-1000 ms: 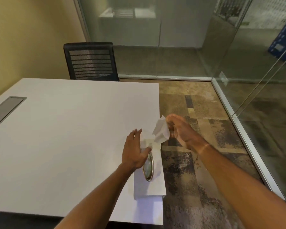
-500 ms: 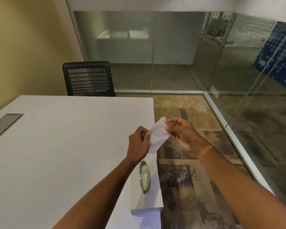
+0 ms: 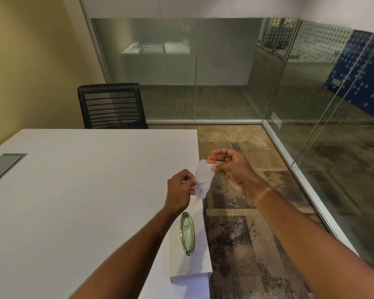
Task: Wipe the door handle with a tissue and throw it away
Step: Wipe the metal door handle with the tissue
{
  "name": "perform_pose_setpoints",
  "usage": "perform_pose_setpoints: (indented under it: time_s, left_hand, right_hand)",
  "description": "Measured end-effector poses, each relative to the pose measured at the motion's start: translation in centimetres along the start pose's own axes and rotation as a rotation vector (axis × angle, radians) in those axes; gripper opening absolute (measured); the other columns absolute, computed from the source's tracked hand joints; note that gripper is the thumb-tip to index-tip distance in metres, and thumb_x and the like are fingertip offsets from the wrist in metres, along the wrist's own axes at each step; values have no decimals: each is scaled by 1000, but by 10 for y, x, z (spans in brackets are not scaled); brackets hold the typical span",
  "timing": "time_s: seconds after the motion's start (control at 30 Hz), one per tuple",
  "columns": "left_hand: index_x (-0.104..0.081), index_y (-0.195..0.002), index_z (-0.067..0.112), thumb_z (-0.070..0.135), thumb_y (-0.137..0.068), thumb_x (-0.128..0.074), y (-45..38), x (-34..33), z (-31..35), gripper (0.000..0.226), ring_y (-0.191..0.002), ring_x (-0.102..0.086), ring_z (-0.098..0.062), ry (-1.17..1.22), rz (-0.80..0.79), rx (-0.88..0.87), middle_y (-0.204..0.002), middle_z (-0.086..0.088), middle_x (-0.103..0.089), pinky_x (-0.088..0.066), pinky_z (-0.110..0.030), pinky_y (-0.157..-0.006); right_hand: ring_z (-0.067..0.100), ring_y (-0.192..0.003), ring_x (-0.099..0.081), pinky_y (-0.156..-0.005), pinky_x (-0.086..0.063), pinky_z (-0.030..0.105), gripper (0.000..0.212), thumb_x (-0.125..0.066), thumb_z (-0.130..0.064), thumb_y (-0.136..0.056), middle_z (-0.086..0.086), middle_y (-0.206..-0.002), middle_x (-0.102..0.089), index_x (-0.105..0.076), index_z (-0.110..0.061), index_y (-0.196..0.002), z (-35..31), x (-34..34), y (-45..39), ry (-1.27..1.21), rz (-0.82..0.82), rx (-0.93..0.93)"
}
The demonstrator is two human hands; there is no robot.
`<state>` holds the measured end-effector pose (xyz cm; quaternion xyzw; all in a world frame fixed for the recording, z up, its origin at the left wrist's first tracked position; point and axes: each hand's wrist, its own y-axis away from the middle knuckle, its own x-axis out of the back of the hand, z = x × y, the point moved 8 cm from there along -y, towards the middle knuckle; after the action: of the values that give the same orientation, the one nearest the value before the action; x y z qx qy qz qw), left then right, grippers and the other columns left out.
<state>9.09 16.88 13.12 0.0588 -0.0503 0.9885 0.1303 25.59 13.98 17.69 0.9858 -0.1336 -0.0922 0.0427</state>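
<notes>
1. Hands meet over the right edge of a white table, both gripping one tissue.
2. Left hand pinches its lower part; right hand nips the upper edge between thumb and fingers.
3. Tissue box sits on the table below the left wrist.
4. Black chair stands beyond, near glass partitions.

You have nothing legible here: the small dark sign on the far glass partition carries lettering (too blurred to make out).
</notes>
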Motion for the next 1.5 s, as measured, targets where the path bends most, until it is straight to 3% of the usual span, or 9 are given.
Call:
perform_pose_setpoints:
  time_s: [0.2,0.33,0.47,0.63,0.8,0.93,1.1,1.2,1.5]
  left_hand:
    - [-64,-102,11,21,-104,-37,-2,-14,-9,29,-89,-65,-29,320,-41,353,-101,-13,-67,-57,-43,-80]
    - [-68,-99,11,11,-98,-44,6,-28,-7,23,-82,-64,-26,470,-160,471,-90,-10,-70,-53,-44,-86]
    - [-65,-101,11,7,-97,-46,9,-35,-4,20,-82,-63,-23,500,-225,476,-90,-7,-70,-54,-33,-74]
    - [-69,-104,6,7,-92,-50,4,-36,2,22,-91,-63,-25,554,-259,426,-100,-12,-68,-52,-40,-88]
    - [-62,-121,-2,15,-101,-44,-3,-36,-1,32,-99,-62,-28,570,-232,416,-110,-17,-66,-47,-48,-101]
    - [-66,-94,1,3,-97,-49,-5,-31,0,18,-90,-57,-28,497,-174,364,-96,-16,-62,-50,-42,-87]
    - [-70,-91,4,7,-96,-58,-8,-25,0,13,-92,-59,-33,438,-115,308,-99,-19,-64,-49,-52,-95]
    - [-72,-91,2,14,-94,-63,-12,-18,1,16,-86,-61,-31,374,-66,256,-95,-23,-67,-53,-46,-87]
    - [-57,-92,12,21,-101,-50,-14,8,8,14,-85,-58,-19,104,195,59,-94,-9,-62,-56,-40,-75]
  right_hand:
    - [18,-80,-70,-59,-54,21,46,-45,30,-72,12,-88,-69,-65,-6,-94,-9,-22,3,-22,-106,-6]
    - [16,-72,-68,-52,-48,17,48,-37,29,-72,11,-80,-69,-64,-3,-94,-11,-28,3,-88,-148,-11]
    - [17,-73,-66,-59,-48,19,43,-41,27,-76,11,-81,-67,-65,-5,-92,-7,-25,-1,-53,-137,-3]
    - [18,-88,-63,-73,-53,19,42,-59,23,-75,11,-95,-66,-67,-13,-93,-2,-13,-4,171,-87,92]
    - [19,-105,-61,-77,-53,15,38,-69,9,-80,13,-110,-65,-65,-10,-112,-2,-8,-2,300,-34,147]
    - [21,-105,-62,-84,-53,23,39,-74,0,-80,13,-109,-67,-64,-3,-118,7,-1,-6,384,24,87]
    - [12,-69,-63,-53,-49,18,23,-67,-21,-90,6,-77,-71,-71,2,-95,28,-9,2,232,-77,-177]
    - [9,-55,-54,-48,-43,19,24,-68,-27,-89,-2,-59,-61,-67,-8,-75,35,-10,8,178,-96,-261]
    - [19,-75,-63,-54,-52,20,17,-50,-12,-100,9,-87,-68,-63,-9,-90,21,-2,9,29,163,-23]
